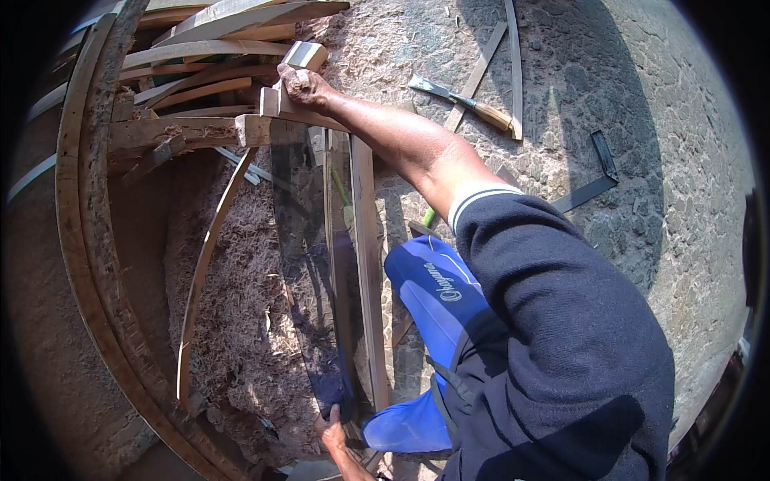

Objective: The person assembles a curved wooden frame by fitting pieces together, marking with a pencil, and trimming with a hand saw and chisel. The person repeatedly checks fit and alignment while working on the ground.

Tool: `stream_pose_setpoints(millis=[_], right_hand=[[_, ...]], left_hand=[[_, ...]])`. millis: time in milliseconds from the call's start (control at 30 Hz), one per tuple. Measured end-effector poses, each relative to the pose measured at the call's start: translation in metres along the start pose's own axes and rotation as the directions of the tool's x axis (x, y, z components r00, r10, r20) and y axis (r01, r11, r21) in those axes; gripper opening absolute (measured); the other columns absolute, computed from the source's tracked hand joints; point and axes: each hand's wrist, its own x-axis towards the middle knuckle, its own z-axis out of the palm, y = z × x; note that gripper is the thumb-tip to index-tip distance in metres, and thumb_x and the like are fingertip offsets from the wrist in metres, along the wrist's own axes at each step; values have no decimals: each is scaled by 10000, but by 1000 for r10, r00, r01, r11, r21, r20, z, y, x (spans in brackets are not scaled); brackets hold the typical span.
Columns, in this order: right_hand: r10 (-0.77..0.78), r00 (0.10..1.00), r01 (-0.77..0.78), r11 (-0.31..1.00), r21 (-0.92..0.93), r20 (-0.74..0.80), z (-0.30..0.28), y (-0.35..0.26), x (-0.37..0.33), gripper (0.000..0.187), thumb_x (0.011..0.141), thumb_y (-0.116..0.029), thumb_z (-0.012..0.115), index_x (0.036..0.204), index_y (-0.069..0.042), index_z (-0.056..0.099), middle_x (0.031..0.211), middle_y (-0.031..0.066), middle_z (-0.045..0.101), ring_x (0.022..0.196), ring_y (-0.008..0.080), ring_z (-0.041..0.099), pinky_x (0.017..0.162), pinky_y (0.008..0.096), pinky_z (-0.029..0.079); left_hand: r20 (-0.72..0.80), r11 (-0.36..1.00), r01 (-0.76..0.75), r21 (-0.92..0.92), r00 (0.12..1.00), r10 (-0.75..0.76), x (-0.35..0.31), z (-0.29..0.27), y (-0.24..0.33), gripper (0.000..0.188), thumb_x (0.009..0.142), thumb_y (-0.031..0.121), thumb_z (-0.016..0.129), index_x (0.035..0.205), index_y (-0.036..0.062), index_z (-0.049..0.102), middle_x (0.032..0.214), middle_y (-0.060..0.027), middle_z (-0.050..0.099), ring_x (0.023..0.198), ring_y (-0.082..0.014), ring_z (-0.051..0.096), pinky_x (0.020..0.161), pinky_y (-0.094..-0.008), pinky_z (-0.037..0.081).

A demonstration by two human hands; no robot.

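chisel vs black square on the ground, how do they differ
The chisel is straight, while the square bends into an L. The chisel pairs a grey metal blade with a light wooden handle; the square looks dark all over. The chisel crosses a thin wood strip, whereas the square lies clear of it. Neither is in a hand.

My bare left forearm (354, 465) running past the lower edge, long dark flat blade (305, 240) blurring see-through, my navy sleeve (545, 272) hiding one end of the black L-shaped square (589, 192), curved brown wooden beam (80, 232) leaving above.
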Motion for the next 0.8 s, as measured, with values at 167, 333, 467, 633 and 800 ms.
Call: stream_pose_setpoints(millis=[167, 333, 467, 633, 800], right_hand=[[-331, 944, 288, 842, -457, -16, -27, 9, -17, 390, 1093, -260, 338, 1276, 20, 538, 1117, 256, 652, 1084, 386, 644, 908, 429, 525], [27, 987, -28, 1000, -4, -158, -40, -21, -29, 489, 1104, -362, 315, 1112, 2, 642, 950, 199, 701, 917, 323, 674, 809, 422, 510], [127, 969, -93, 982, 162, -214, -42, -35, -31, 556, 1096, -396, 293, 902, -12, 645, 838, 190, 694, 780, 279, 640, 731, 456, 490], [111, 994, -113, 985, -127, -21, -46, 7, -41, 346, 1070, -229, 333, 1189, -17, 579, 1131, 218, 653, 1001, 330, 638, 909, 419, 501], [126, 988, -138, 979, -153, -84, -39, 21, -34, 402, 1072, -262, 317, 1285, -12, 549, 1192, 208, 637, 1047, 325, 637, 939, 391, 498]], left_hand=[[-75, 998, -47, -38, 996, 44, -34, 20, 11, 244, 889, 211, 753, 882, -32, 722, 736, -31, 664, 681, -145, 569, 685, -346, 489], [-144, 978, -210, 13, 967, 210, -59, 27, 37, 197, 858, 173, 717, 844, -23, 721, 671, -147, 669, 595, -217, 624, 613, -396, 489], [-173, 976, -220, 10, 960, 218, -71, 26, 50, 186, 875, 157, 687, 874, -27, 713, 670, -143, 668, 583, -237, 624, 603, -392, 490], [-130, 984, -165, 64, 976, 173, -71, 32, 46, 185, 885, 166, 687, 856, -14, 720, 669, -140, 668, 585, -269, 637, 588, -396, 484], [-152, 983, -182, 17, 971, 182, -64, 35, 38, 167, 865, 161, 710, 848, -4, 730, 688, -146, 687, 598, -271, 651, 613, -397, 500]])
